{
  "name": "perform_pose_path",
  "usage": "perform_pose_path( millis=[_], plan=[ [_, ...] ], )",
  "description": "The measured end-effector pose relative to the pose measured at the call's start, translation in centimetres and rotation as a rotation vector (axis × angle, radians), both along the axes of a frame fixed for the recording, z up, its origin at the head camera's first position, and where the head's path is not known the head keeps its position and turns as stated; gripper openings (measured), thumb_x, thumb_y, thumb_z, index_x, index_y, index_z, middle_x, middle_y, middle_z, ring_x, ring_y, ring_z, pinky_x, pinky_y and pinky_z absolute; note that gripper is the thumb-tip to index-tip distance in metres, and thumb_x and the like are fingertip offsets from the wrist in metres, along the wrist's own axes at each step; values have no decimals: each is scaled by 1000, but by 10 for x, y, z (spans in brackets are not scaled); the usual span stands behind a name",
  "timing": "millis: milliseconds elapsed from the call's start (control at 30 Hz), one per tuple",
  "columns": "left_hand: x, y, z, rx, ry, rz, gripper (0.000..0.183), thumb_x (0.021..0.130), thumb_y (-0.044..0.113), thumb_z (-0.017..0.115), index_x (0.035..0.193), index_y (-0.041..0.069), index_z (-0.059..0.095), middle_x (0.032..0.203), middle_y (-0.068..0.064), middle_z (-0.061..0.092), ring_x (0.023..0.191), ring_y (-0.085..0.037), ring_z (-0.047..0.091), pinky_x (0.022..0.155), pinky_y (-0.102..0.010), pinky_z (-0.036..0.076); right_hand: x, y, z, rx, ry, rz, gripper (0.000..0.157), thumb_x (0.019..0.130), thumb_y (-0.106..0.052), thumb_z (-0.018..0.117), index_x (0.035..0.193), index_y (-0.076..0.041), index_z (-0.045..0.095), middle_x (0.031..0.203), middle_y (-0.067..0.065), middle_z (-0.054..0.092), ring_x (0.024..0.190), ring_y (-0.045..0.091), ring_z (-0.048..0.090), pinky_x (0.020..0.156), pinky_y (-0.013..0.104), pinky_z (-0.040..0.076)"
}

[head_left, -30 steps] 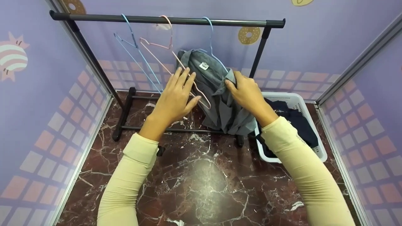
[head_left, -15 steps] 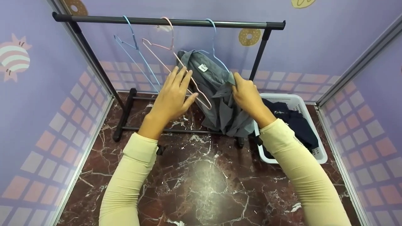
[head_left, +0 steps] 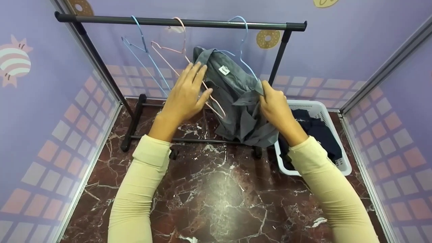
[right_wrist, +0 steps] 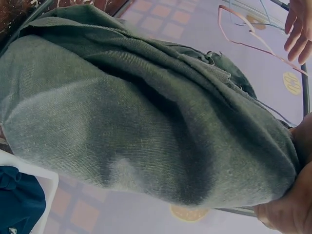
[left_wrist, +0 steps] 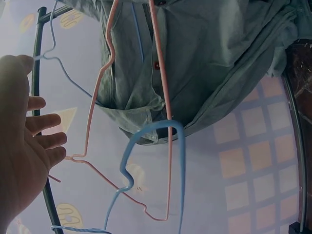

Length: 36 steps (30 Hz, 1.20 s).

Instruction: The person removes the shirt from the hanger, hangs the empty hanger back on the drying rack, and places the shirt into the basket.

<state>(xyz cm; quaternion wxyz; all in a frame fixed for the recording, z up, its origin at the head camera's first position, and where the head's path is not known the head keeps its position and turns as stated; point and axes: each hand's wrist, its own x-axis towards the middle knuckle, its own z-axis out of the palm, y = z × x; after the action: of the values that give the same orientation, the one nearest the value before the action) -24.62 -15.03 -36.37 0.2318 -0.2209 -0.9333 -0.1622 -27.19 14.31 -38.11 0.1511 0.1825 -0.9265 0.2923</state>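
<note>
A grey-green shirt (head_left: 233, 104) with a white neck label hangs on a light blue hanger (head_left: 243, 50), whose hook is over the black rail (head_left: 206, 23). My right hand (head_left: 276, 104) grips the shirt's upper right edge, close to that hanger's arm; in the right wrist view the cloth (right_wrist: 146, 131) hangs away from its fingers. Beside a pink hanger (head_left: 184, 50) and the shirt's left side, my left hand (head_left: 185, 92) has its fingers extended. The left wrist view shows nothing held in this hand (left_wrist: 24, 126); whether it touches the pink hanger I cannot tell.
Another blue hanger (head_left: 143, 47) hangs bare at the rail's left. On the floor at right, a white basket (head_left: 315, 104) holds dark navy clothes (head_left: 320, 135). The rack's black foot (head_left: 133, 125) stands at left. Patterned walls enclose the marble floor (head_left: 216, 195).
My right hand has drawn the shirt's edge to the right, and the hanger's hook has slid right along the rail and turned. My left hand has shifted slightly upward.
</note>
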Motion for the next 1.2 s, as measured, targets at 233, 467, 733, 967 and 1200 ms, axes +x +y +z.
perform_pose_path(
  millis=[233,467,733,967,1200],
  plan=[
    [-2,6,6,86,-31,4,59,108,29,43,159,-1,35,165,-22,34,156,-39,26,132,-41,14,16,16,-5,-14,44,30,12,103,-10,49,112,-3,52,81,27,64,72,43,62,62,60,51],
    [-6,15,9,82,-33,-1,53,105,7,42,157,-2,37,164,-22,35,156,-38,28,132,-36,11,31,44,-9,-21,53,75,10,104,-8,51,112,-4,55,81,24,65,74,43,64,67,60,55],
    [-3,18,16,21,-138,-38,58,105,3,46,161,6,31,166,-16,33,157,-35,26,131,-39,11,39,79,-17,-29,133,168,12,103,-4,57,114,-3,61,77,19,62,70,34,59,64,52,51],
    [11,14,7,-33,-174,-87,59,107,20,52,162,16,32,154,-14,52,147,-34,45,130,-49,17,35,99,-25,-31,111,311,5,101,-1,57,105,-2,60,74,11,59,68,23,55,60,40,47],
    [30,14,-13,-83,-38,-118,49,98,10,67,145,9,55,109,-14,72,95,-29,69,90,-40,59,32,111,-38,-56,62,358,7,101,-2,61,97,-7,61,69,3,55,57,10,46,53,22,39]
  ],
)
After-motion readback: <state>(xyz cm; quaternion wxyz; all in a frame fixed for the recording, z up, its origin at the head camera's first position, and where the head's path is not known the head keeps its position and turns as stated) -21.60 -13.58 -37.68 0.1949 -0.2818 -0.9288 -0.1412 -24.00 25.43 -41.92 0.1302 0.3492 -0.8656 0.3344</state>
